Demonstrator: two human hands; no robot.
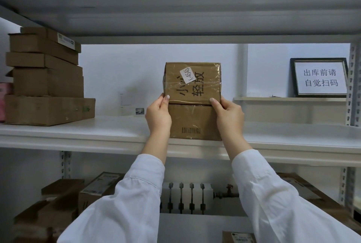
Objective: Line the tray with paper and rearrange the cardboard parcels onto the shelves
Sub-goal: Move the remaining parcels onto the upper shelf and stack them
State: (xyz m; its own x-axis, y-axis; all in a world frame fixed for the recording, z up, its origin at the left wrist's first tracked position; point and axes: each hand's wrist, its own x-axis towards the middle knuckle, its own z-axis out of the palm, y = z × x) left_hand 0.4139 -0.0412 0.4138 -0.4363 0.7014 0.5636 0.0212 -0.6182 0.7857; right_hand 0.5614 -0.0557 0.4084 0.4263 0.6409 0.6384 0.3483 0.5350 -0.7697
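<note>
A taped cardboard parcel [193,83] with black handwriting and a white sticker stands on top of a second cardboard parcel [194,122] at the front of the white middle shelf [97,129]. My left hand [158,114] holds the upper parcel's lower left corner, thumb on its front. My right hand [227,112] holds its lower right corner the same way. Both hands also lie against the sides of the lower parcel. No tray or paper shows.
A stack of several flat cardboard boxes [45,78] fills the shelf's left end. A framed sign [320,78] stands on a small ledge at the right. Below are more boxes [97,188] and a radiator [187,197]. Another shelf [175,8] hangs close overhead.
</note>
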